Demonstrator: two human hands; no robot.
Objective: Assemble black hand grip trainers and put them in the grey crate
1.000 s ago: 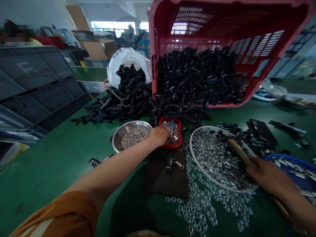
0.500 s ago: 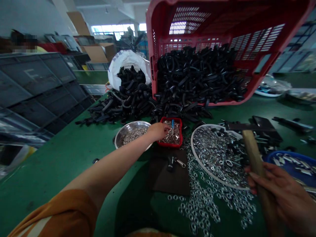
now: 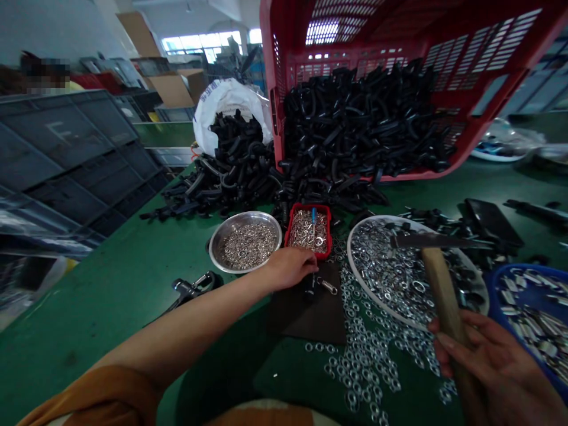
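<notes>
My left hand (image 3: 290, 266) reaches over a dark mat (image 3: 310, 313), fingers pinched together just above a small black part with a spring (image 3: 317, 287); what the pinch holds is too small to name. It lies just below a small red tray (image 3: 309, 229) of metal pins. My right hand (image 3: 483, 361) grips the wooden handle of a hammer (image 3: 437, 266), whose dark head hovers over a white plate (image 3: 368, 284) of silver washers.
A steel bowl (image 3: 246, 242) of small rings sits left of the red tray. A tilted red crate (image 3: 399, 89) spills black plastic parts (image 3: 337, 136). Loose washers (image 3: 364, 367) litter the green table (image 3: 89, 296). A blue basin (image 3: 528, 307) is at right, dark crates (image 3: 66, 160) at left.
My left hand drew back from the red tray to the dark mat. My right hand raised the hammer, its head now over the washer plate.
</notes>
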